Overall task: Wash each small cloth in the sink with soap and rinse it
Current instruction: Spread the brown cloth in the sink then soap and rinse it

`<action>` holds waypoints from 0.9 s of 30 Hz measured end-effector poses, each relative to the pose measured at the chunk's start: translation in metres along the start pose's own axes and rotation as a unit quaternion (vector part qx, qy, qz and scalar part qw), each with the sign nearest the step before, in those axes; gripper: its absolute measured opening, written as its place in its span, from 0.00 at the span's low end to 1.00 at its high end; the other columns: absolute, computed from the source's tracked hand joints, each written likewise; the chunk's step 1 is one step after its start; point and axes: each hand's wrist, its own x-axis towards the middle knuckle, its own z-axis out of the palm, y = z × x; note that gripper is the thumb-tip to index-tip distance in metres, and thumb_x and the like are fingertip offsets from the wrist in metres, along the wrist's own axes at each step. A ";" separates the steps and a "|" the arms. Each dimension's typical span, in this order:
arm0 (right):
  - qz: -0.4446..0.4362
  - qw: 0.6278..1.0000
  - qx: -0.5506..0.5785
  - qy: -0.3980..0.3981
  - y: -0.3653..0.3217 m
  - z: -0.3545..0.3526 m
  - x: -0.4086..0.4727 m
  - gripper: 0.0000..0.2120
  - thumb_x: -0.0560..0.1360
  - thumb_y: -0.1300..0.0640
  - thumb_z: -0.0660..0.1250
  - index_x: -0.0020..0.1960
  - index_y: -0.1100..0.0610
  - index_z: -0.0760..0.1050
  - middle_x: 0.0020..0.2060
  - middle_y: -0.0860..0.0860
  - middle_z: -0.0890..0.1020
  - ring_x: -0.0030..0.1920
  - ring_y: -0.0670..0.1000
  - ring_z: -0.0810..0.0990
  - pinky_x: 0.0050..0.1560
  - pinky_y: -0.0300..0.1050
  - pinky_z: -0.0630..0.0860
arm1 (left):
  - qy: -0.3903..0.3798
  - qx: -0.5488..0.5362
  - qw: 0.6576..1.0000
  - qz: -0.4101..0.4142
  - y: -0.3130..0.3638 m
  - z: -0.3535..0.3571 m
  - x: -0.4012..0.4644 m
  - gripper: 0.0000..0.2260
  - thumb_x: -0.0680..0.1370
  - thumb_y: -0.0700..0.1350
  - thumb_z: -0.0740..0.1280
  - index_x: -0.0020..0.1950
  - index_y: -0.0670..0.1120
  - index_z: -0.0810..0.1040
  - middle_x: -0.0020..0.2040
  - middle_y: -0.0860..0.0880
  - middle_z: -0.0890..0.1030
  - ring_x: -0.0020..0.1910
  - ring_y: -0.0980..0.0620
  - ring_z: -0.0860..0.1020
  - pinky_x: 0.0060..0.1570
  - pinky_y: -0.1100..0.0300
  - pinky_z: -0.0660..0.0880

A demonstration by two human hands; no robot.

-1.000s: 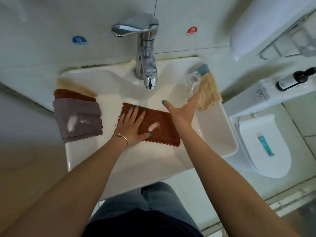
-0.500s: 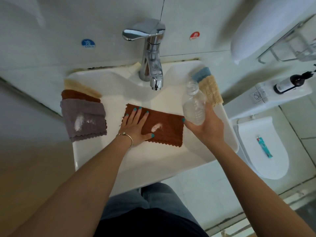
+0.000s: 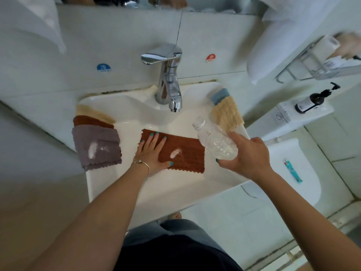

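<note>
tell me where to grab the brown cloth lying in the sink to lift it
Pinch the brown cloth at its near right corner, coming from the right: that scalloped edge lies free, clear of the left hand pressing its left end and of the white powder mid-cloth.

Faucet (image 3: 169,85) overhanging open sink (image 3: 172,192) basin

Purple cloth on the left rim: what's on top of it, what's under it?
On the purple cloth lies a white powder patch. Beneath it, a brown cloth and a beige cloth show only their far edges; the rest is covered.
</note>
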 end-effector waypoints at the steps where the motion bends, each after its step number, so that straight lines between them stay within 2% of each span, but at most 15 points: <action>1: -0.003 1.000 -0.004 -0.006 0.001 -0.001 -0.001 0.36 0.68 0.38 0.73 0.72 0.45 0.66 0.59 0.46 0.81 0.49 0.52 0.73 0.55 0.42 0.64 | 0.002 0.000 1.000 0.001 0.000 0.000 0.000 0.43 0.74 0.70 0.59 0.78 0.58 0.37 0.78 0.54 0.32 0.76 0.54 0.32 0.75 0.52 0.34; 4: -0.007 1.000 -0.025 -0.018 0.006 -0.003 -0.003 0.36 0.68 0.38 0.72 0.72 0.43 0.65 0.61 0.45 0.79 0.47 0.48 0.67 0.56 0.42 0.62 | 0.006 -0.006 1.000 0.003 -0.001 0.001 0.000 0.43 0.74 0.69 0.60 0.79 0.58 0.38 0.78 0.53 0.33 0.76 0.54 0.32 0.75 0.53 0.34; 8: -0.001 0.999 -0.039 -0.022 0.016 -0.002 -0.003 0.35 0.68 0.37 0.72 0.71 0.42 0.66 0.61 0.44 0.79 0.52 0.51 0.74 0.60 0.44 0.64 | 0.009 -0.005 1.000 0.003 -0.001 0.002 0.000 0.44 0.73 0.69 0.61 0.79 0.58 0.38 0.78 0.53 0.33 0.76 0.54 0.32 0.74 0.53 0.35; 11: 0.002 0.999 -0.047 -0.023 0.022 0.000 -0.002 0.34 0.67 0.36 0.72 0.70 0.41 0.67 0.60 0.43 0.80 0.48 0.50 0.75 0.60 0.45 0.64 | 0.014 -0.006 1.000 0.004 -0.002 0.003 0.001 0.44 0.73 0.70 0.61 0.79 0.58 0.39 0.78 0.53 0.33 0.76 0.54 0.32 0.74 0.53 0.35; 13: 0.004 0.998 -0.050 -0.028 0.026 -0.001 -0.002 0.34 0.67 0.37 0.72 0.69 0.41 0.67 0.59 0.44 0.80 0.45 0.49 0.72 0.59 0.45 0.63 | 0.016 -0.003 1.000 0.003 -0.003 0.004 0.001 0.44 0.73 0.70 0.60 0.79 0.58 0.38 0.78 0.53 0.33 0.76 0.54 0.32 0.75 0.52 0.35; 17: 0.007 0.997 -0.064 -0.039 0.031 -0.005 -0.005 0.34 0.66 0.38 0.72 0.69 0.41 0.67 0.58 0.43 0.80 0.47 0.52 0.74 0.56 0.43 0.62 | 0.012 -0.005 1.000 0.004 -0.002 0.003 0.001 0.44 0.73 0.70 0.60 0.79 0.58 0.38 0.78 0.53 0.33 0.76 0.54 0.32 0.75 0.53 0.35; 21: 0.002 0.997 -0.071 -0.034 0.035 -0.006 -0.006 0.33 0.66 0.38 0.73 0.69 0.41 0.68 0.57 0.43 0.81 0.43 0.48 0.67 0.60 0.44 0.64 | 0.008 -0.003 1.000 0.005 -0.002 0.002 0.000 0.44 0.74 0.70 0.60 0.78 0.57 0.37 0.78 0.53 0.32 0.76 0.54 0.32 0.75 0.52 0.35; 27: -0.003 0.996 -0.083 -0.039 0.037 -0.007 -0.006 0.34 0.65 0.37 0.73 0.68 0.41 0.68 0.57 0.43 0.81 0.48 0.52 0.77 0.61 0.46 0.65 | 0.009 -0.008 1.000 0.007 -0.002 0.003 0.001 0.44 0.73 0.70 0.61 0.79 0.58 0.38 0.78 0.53 0.33 0.76 0.54 0.32 0.74 0.53 0.34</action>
